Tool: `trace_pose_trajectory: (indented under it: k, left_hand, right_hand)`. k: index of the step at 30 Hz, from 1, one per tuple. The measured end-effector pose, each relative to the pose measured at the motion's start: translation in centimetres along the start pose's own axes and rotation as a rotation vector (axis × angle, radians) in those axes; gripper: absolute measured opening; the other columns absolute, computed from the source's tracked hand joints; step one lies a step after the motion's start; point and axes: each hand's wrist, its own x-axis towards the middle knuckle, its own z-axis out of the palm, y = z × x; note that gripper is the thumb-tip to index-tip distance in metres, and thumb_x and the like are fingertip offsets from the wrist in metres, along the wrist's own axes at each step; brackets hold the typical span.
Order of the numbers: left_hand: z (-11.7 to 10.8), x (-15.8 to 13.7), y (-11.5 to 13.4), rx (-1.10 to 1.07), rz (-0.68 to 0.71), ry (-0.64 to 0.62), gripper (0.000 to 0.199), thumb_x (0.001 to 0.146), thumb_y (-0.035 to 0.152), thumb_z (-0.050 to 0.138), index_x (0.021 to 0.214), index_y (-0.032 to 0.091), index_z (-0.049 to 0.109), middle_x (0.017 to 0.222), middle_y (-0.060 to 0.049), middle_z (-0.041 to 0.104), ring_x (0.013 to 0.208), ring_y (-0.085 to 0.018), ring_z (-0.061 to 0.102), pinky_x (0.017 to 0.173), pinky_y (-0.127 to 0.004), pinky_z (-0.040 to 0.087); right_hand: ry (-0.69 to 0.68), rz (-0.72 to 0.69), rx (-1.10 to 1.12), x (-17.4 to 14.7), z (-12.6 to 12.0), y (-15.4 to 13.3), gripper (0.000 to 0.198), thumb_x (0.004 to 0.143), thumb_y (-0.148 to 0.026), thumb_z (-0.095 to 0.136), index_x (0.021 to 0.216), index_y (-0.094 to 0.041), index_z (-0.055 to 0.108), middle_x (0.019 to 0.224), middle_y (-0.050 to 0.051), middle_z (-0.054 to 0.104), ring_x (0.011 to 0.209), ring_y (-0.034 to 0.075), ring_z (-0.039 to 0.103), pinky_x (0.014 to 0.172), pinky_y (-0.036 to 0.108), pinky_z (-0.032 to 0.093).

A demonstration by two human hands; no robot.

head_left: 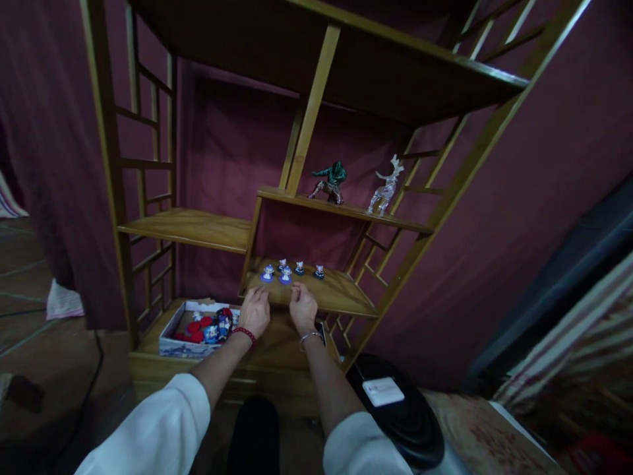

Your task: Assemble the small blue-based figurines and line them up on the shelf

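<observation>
My left hand (256, 311) and my right hand (302, 307) are at the front edge of a low wooden shelf (341, 293), fingers curled in. Anything small between the fingers is hidden. Just beyond them stand two small figurines on purple bases, a left one (268, 272) and a right one (285, 274). My right fingertips are close to the right one. Behind are three dark-based figurines: one partly hidden (282, 264), one in the middle (299, 268) and one at the right (319, 271).
Left of my left hand, an open box (182, 348) holds red discs and more figurines. On the shelf above stand a dark green crouching figure (331, 181) and a clear deer (387, 188). A round black object (420, 429) with a white card (383, 391) is at lower right.
</observation>
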Motion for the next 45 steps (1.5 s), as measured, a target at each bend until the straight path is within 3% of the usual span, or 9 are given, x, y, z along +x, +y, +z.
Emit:
trace_pose_trajectory:
  k: [6, 9, 16, 22, 24, 28, 35, 39, 45]
  left_hand:
    - [-0.4, -3.7, 0.0, 0.004, 0.045, -0.021, 0.064, 0.066, 0.000, 0.038, 0.129, 0.009, 0.037, 0.137, -0.011, 0.035, 0.131, -0.023, 0.016, 0.105, -0.043, 0.025]
    - [-0.7, -4.6, 0.0, -0.025, 0.043, -0.056, 0.068, 0.064, 0.001, 0.040, 0.131, 0.007, 0.032, 0.141, -0.011, 0.028, 0.133, -0.021, 0.006, 0.105, -0.041, 0.025]
    - [-2.1, -4.7, 0.2, -0.078, 0.041, -0.138, 0.048, 0.080, 0.017, 0.037, 0.126, 0.003, 0.038, 0.141, -0.015, 0.026, 0.133, -0.022, 0.005, 0.105, -0.040, 0.026]
    - [-2.3, -6.7, -1.4, -0.072, 0.075, -0.198, 0.048, 0.074, 0.005, 0.036, 0.122, 0.008, 0.044, 0.142, -0.011, 0.025, 0.133, -0.018, 0.009, 0.103, -0.039, 0.032]
    - [-1.8, -7.6, -2.5, -0.060, 0.026, -0.248, 0.045, 0.072, 0.003, 0.038, 0.116, 0.006, 0.049, 0.141, -0.014, 0.028, 0.132, -0.020, 0.015, 0.104, -0.037, 0.029]
    - [-0.6, -8.9, -4.9, -0.024, -0.123, -0.342, 0.045, 0.073, 0.002, 0.037, 0.115, 0.006, 0.051, 0.134, -0.017, 0.038, 0.128, -0.021, 0.027, 0.104, -0.036, 0.027]
    - [0.4, -9.6, -8.2, 0.040, -0.262, -0.500, 0.041, 0.074, 0.002, 0.034, 0.107, 0.008, 0.058, 0.109, -0.016, 0.058, 0.108, -0.020, 0.050, 0.095, -0.031, 0.036]
    - [1.0, -9.8, -10.0, 0.044, -0.300, -0.514, 0.037, 0.074, 0.003, 0.036, 0.101, 0.010, 0.061, 0.105, -0.015, 0.061, 0.106, -0.021, 0.051, 0.094, -0.030, 0.036]
    - [2.0, -10.0, -12.8, 0.063, -0.341, -0.508, 0.031, 0.075, 0.006, 0.039, 0.097, 0.008, 0.061, 0.100, -0.018, 0.062, 0.105, -0.023, 0.051, 0.099, -0.034, 0.029]
  right_hand:
    - [0.070, -0.157, -0.022, -3.4, 0.6, -1.5, 0.028, 0.082, -0.017, 0.034, 0.098, -0.015, 0.058, 0.094, 0.008, 0.062, 0.092, 0.019, 0.050, 0.087, 0.032, 0.034]
    - [0.063, -0.192, -0.051, -5.2, 1.3, -2.1, 0.031, 0.079, -0.015, 0.035, 0.102, -0.014, 0.057, 0.104, 0.010, 0.059, 0.103, 0.020, 0.044, 0.094, 0.036, 0.030]
    - [0.036, -0.215, -0.091, -8.3, 2.7, -3.2, 0.052, 0.075, -0.011, 0.037, 0.127, -0.008, 0.038, 0.134, 0.013, 0.037, 0.127, 0.024, 0.018, 0.101, 0.043, 0.025]
    - [0.057, -0.242, 0.029, -10.6, 4.3, -3.5, 0.042, 0.080, -0.011, 0.032, 0.120, -0.014, 0.047, 0.126, 0.013, 0.044, 0.118, 0.021, 0.034, 0.097, 0.041, 0.032]
    - [-0.014, -0.238, 0.070, -11.6, 5.2, -3.6, 0.038, 0.081, -0.011, 0.033, 0.113, -0.015, 0.052, 0.116, 0.012, 0.052, 0.110, 0.020, 0.042, 0.095, 0.038, 0.035]
    - [-0.283, -0.177, 0.103, -12.8, 7.3, -4.1, 0.030, 0.080, -0.011, 0.037, 0.100, -0.019, 0.059, 0.104, 0.007, 0.056, 0.091, 0.016, 0.055, 0.080, 0.027, 0.044]
    - [-0.488, -0.116, 0.048, -12.8, 10.7, -5.2, 0.030, 0.078, -0.007, 0.041, 0.095, -0.020, 0.063, 0.098, 0.006, 0.062, 0.085, 0.015, 0.059, 0.076, 0.022, 0.044]
    - [-0.595, -0.107, 0.024, -12.6, 12.3, -5.6, 0.030, 0.079, -0.008, 0.041, 0.094, -0.022, 0.063, 0.097, 0.004, 0.064, 0.087, 0.014, 0.060, 0.075, 0.021, 0.044]
    - [-0.641, -0.155, -0.070, -12.0, 14.5, -5.3, 0.033, 0.077, -0.006, 0.041, 0.095, -0.023, 0.063, 0.098, 0.004, 0.065, 0.091, 0.015, 0.059, 0.079, 0.022, 0.043]
